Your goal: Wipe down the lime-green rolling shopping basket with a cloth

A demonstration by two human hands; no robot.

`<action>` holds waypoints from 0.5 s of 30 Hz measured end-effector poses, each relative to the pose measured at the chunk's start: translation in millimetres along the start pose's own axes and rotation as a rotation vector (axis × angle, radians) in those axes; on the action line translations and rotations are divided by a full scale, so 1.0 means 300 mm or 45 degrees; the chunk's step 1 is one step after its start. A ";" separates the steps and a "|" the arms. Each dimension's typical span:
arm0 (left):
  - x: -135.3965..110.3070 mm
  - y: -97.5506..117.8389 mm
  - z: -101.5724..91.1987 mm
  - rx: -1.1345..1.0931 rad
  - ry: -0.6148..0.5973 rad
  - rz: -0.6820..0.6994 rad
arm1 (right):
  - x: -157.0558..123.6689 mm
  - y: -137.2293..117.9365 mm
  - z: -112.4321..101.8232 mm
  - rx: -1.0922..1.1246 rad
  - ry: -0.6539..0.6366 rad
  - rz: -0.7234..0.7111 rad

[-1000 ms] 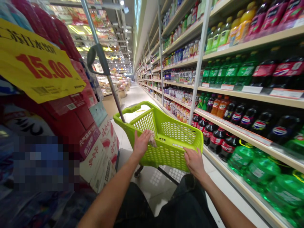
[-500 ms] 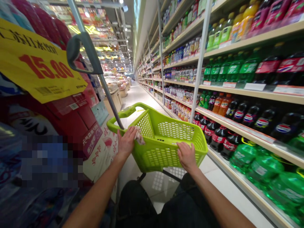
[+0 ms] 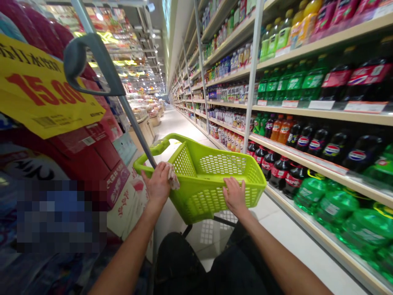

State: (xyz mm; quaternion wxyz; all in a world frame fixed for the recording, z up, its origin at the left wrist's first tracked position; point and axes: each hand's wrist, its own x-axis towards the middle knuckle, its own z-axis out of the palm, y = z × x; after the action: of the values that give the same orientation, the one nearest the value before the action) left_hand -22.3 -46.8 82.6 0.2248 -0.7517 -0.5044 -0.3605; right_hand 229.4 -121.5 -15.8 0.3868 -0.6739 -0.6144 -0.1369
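A lime-green plastic shopping cart [image 3: 196,200] with perforated walls stands in front of me, and no goods show in its basket. My left hand [image 3: 157,182] is closed at the cart's near left rim, with a crumpled pale cloth [image 3: 173,177] bunched under the fingers. Just beside it a grey pole [image 3: 135,123] with a dark grey loop handle [image 3: 92,65] rises from the cart's left end. Farther right, my right hand [image 3: 235,196] hooks its fingers over the near side rim, the thumb raised. Its palm side is hidden.
Shelves [image 3: 307,110] of drink bottles line the right, with large green bottles [image 3: 337,209] at the bottom. On the left are stacked red cartons [image 3: 89,151] under a yellow price sign [image 3: 46,90]. A pale tiled aisle [image 3: 172,119] runs ahead.
The shelves, sign, cart and both hands sit slightly farther left in the view. Both hands keep their places on the cart, and the cloth stays under the left one.
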 end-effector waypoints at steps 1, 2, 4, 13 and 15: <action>-0.006 0.015 0.002 -0.003 -0.018 0.011 | -0.002 -0.003 0.002 -0.001 0.014 0.012; -0.016 0.041 0.009 -0.015 -0.056 0.037 | -0.004 -0.006 0.003 -0.002 0.022 0.011; -0.037 0.110 0.034 -0.061 -0.142 0.116 | -0.007 -0.007 0.001 -0.002 0.009 -0.014; -0.027 0.071 0.016 -0.008 -0.042 0.004 | -0.007 0.021 0.001 0.015 0.010 -0.056; -0.035 0.093 0.010 -0.006 -0.105 0.038 | -0.007 0.023 0.011 0.023 0.054 -0.047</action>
State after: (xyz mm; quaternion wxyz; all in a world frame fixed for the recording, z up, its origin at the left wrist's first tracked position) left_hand 1.8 -61.8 73.4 0.2074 -0.7739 -0.5010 -0.3272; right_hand 234.5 -120.3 -21.7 0.4034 -0.6558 -0.6196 -0.1528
